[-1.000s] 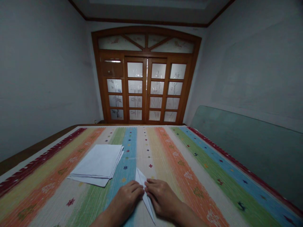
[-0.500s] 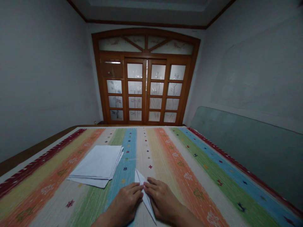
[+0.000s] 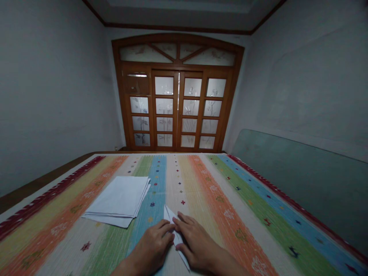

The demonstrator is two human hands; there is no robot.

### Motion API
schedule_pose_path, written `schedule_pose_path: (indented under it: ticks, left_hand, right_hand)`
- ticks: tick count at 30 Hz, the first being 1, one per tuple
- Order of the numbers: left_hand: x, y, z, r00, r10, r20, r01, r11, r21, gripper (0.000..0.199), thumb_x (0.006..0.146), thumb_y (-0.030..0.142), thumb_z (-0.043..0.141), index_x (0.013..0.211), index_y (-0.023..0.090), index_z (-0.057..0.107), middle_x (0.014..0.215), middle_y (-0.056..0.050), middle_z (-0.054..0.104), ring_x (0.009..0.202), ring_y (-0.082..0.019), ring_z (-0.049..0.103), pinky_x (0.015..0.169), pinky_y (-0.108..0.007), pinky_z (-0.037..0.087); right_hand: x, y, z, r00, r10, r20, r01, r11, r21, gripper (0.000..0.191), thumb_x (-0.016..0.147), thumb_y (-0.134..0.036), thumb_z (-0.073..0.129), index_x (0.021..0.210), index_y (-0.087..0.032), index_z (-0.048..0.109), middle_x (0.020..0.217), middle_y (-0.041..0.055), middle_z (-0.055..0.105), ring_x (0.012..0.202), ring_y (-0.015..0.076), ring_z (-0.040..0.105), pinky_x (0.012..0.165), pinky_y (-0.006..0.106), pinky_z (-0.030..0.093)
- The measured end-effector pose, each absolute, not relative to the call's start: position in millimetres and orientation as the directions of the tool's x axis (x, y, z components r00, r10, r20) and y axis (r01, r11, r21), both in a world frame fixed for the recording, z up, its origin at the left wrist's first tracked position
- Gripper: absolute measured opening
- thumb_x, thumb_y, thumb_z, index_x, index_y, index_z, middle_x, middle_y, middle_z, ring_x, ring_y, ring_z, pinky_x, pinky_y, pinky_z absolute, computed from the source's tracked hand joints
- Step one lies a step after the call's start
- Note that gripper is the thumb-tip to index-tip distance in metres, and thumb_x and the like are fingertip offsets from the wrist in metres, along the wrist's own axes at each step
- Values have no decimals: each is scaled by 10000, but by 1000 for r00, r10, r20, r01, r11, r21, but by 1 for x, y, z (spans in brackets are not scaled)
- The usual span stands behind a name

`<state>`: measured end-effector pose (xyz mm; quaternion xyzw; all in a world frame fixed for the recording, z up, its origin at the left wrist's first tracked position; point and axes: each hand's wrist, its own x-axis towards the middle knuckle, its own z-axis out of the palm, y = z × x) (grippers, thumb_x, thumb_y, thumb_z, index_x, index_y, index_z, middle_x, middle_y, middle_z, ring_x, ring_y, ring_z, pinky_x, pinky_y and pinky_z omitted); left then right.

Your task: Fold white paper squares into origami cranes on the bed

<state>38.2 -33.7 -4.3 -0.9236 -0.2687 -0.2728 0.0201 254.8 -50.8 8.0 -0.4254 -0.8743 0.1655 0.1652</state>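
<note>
A narrow, pointed piece of folded white paper (image 3: 169, 212) lies on the striped tablecloth in front of me, its tip pointing away. My left hand (image 3: 155, 245) holds its left side, with fingers curled and thumb pressed near the middle crease. From the other side, my right hand (image 3: 198, 243) rests its fingertips on the paper's upper part, close to the left fingertips. The right thumb lies lower on the paper, apart from the fingers. Both hands cover much of the paper's middle.
To the left sits a stack of white paper sheets (image 3: 120, 197), slightly uneven at the edges. A multicoloured striped tablecloth (image 3: 230, 195) covers the table. A pale green panel (image 3: 301, 180) stands along the right wall, and wooden glazed doors (image 3: 178, 111) are beyond the far edge.
My right fingers have shifted slightly up along the folded paper, and the right thumb now shows apart from them. My left hand and the stack look the same.
</note>
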Motion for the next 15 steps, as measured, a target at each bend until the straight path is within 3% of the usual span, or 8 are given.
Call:
schedule_pose_path:
  ticks: [9, 15]
  left_hand:
    - [38, -35, 0, 730, 458, 507, 491, -868, 77, 113, 947, 100, 549, 947, 184, 624, 1003, -77, 707, 911, -224, 679, 761, -313, 576]
    - [41, -36, 2, 740, 412, 531, 439, -895, 83, 148, 1022, 193, 515, 1023, 192, 663, 983, -66, 720, 922, -207, 680, 806, -301, 564]
  right_hand:
    - [255, -51, 17, -599, 799, 46, 692, 546, -472, 725, 908, -282, 579, 1563, -127, 310, 1614, 143, 348, 1522, 294, 234, 1249, 483, 214]
    - [253, -53, 18, -611, 790, 60, 683, 563, -466, 734, 917, -267, 563, 1577, -134, 270, 1627, 148, 315, 1526, 300, 216, 1255, 507, 173]
